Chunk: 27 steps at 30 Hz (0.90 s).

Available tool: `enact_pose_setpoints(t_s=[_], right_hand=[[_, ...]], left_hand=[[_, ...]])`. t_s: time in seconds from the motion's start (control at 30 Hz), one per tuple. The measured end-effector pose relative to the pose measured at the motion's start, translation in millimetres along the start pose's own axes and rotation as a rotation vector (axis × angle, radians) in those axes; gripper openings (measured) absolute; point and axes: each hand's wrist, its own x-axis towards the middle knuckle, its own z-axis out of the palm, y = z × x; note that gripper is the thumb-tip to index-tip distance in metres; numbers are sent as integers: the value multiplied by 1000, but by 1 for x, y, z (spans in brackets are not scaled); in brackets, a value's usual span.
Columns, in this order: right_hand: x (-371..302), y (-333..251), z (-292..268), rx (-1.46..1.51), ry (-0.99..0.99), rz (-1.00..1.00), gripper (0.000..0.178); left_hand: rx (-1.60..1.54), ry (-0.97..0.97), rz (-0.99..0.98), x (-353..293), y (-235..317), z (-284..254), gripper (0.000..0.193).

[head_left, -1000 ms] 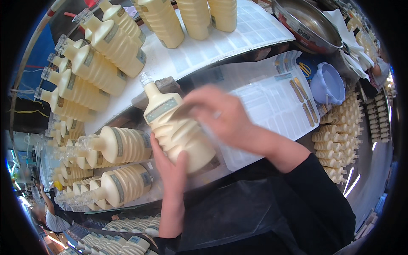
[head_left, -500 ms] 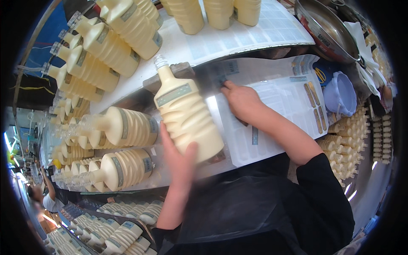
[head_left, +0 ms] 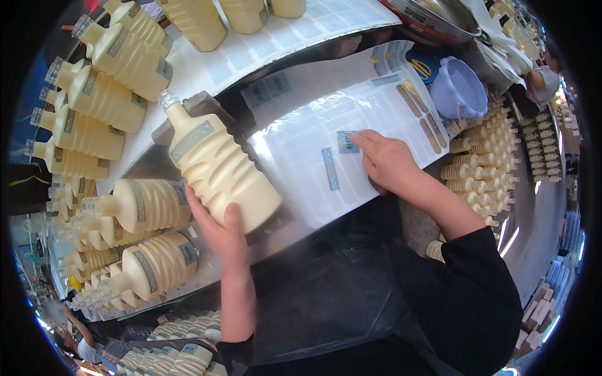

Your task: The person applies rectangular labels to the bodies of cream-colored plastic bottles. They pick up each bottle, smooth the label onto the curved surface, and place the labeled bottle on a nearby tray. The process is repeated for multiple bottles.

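Observation:
A cream ribbed bottle [head_left: 226,169] with a clear threaded neck leans at a slant, its shoulder by a dark block [head_left: 204,103]. A grey-green strip label [head_left: 193,139] is on its shoulder. My left hand [head_left: 221,237] grips the bottle's lower side, thumb and fingers apart around it. To the right, my right hand [head_left: 390,161] is over a translucent label sheet [head_left: 295,182]. Its fingertips pinch a small blue label [head_left: 347,142] with a barcode. A narrow strip label [head_left: 330,169] lies on the sheet beside it.
Labelled cream bottles [head_left: 157,200] lie stacked on the left, and more bottles [head_left: 113,94] stand at the back left. A lilac bucket [head_left: 459,88] and a large metal pan [head_left: 433,19] are at the back right. Many bottles [head_left: 476,163] stand on the floor right.
My right hand has come back from the sheet's far left part, now with the small label at its fingertips. My view has turned right; my left hand still grips the bottle.

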Motion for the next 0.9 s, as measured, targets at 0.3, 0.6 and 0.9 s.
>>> enact_pose_setpoints(t_s=[0.3, 0.6, 0.9], right_hand=[[-68, -26, 20, -203, -71, 113, 50], [-102, 11, 37, -259, 265, -220, 38], [-36, -54, -15, 669, -34, 299, 14]], left_hand=[[-76, -17, -35, 2, 6, 4, 86], [-7, -10, 27, -2, 4, -8, 77], [-31, 7, -2, -28, -1, -23, 61]])
